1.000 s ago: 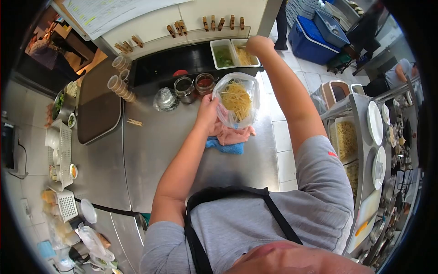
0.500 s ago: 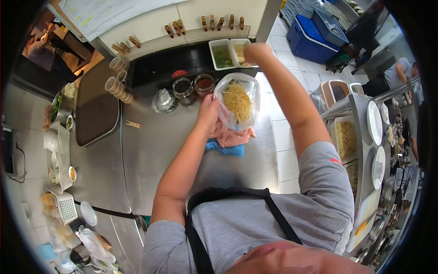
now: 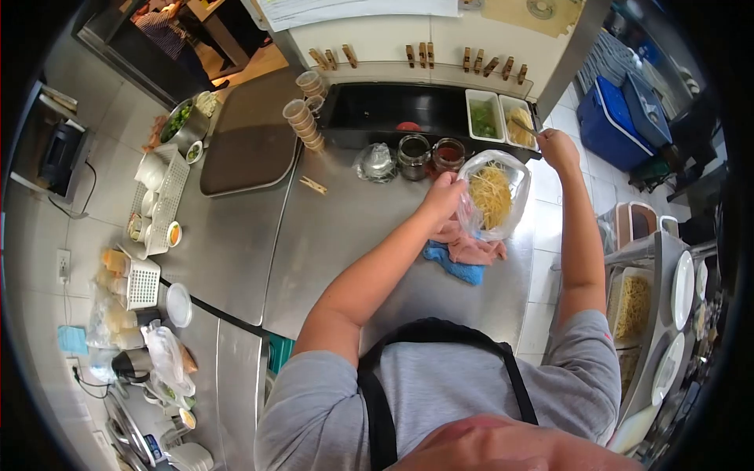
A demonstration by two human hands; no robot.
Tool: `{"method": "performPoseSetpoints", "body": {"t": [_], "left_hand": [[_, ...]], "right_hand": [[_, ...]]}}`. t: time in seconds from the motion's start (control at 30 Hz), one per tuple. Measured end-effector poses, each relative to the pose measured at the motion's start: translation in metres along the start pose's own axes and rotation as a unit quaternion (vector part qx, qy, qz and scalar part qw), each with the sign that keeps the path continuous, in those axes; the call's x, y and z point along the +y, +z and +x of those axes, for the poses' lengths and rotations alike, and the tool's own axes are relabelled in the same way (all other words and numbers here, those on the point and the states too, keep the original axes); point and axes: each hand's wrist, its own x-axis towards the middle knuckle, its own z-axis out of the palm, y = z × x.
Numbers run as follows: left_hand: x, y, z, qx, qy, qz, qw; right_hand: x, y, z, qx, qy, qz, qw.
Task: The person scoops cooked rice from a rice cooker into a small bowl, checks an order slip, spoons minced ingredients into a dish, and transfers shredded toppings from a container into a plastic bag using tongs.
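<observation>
My left hand (image 3: 446,196) grips the rim of a clear plastic bag (image 3: 514,212), closed on its left side. Thin pale-yellow strands (image 3: 491,200), like noodles or shreds, fill the open-mouthed bag. My right hand (image 3: 559,149) is closed around the handle of a thin metal utensil (image 3: 525,126); its tip reaches into a white container of pale-yellow food (image 3: 519,118), and its shape there cannot be made out. Beside that stands a white container of green food (image 3: 484,118). Pink cloth (image 3: 471,245) and blue cloth (image 3: 454,264) lie just below the bag.
Two glass jars, one dark (image 3: 414,157) and one red (image 3: 449,155), stand left of the bag. A plastic-wrapped item (image 3: 377,163), a wooden clothespin (image 3: 313,185), stacked plastic cups (image 3: 301,124) and a brown tray (image 3: 251,137) are farther left. Shelving (image 3: 656,290) is at right.
My right hand has come down to the pale-yellow food container, and the utensil now shows. My left hand still holds the bag. The view has shifted, moving the scene rightward.
</observation>
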Motion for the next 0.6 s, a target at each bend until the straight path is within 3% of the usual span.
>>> {"method": "performPoseSetpoints", "body": {"t": [0.2, 0.33, 0.4, 0.6], "left_hand": [[0.007, 0.004, -0.007, 0.018, -0.018, 0.018, 1.0], [0.002, -0.003, -0.005, -0.006, -0.024, 0.018, 1.0], [-0.007, -0.007, 0.0, -0.033, -0.012, 0.0, 0.999], [0.006, 0.002, -0.01, 0.012, -0.033, -0.019, 0.999]], "right_hand": [[0.018, 0.029, -0.008, 0.068, 0.029, 0.018, 0.997], [0.011, 0.022, -0.013, 0.133, -0.013, 0.067, 0.989], [0.012, 0.021, -0.009, 0.133, -0.022, 0.062, 0.989], [0.005, 0.002, -0.002, 0.133, 0.02, 0.093, 0.987]]}}
